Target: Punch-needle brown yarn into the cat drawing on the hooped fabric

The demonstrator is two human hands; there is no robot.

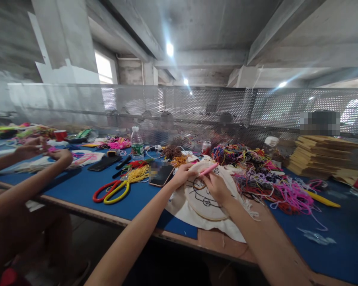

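Observation:
My right hand (218, 188) is closed on a pink pen-shaped tool (209, 169), which looks like a punch needle. Beside the tool's left end is my left hand (185, 175), its fingers pinched together; what lies between them is too small to make out. Under both hands an embroidery hoop (214, 218) stretches white cloth (235, 231) with black line drawing or stitching on it. The loose cloth spreads past the hoop over the table's front edge.
Red-and-yellow-handled scissors (117, 193) and a phone (161, 174) lie left of the hoop. Tangled yarn (298, 192) covers the right side, near a stack of brown envelopes (319, 155). A water bottle (137, 143) stands behind. A co-worker's hands (61, 156) work at far left.

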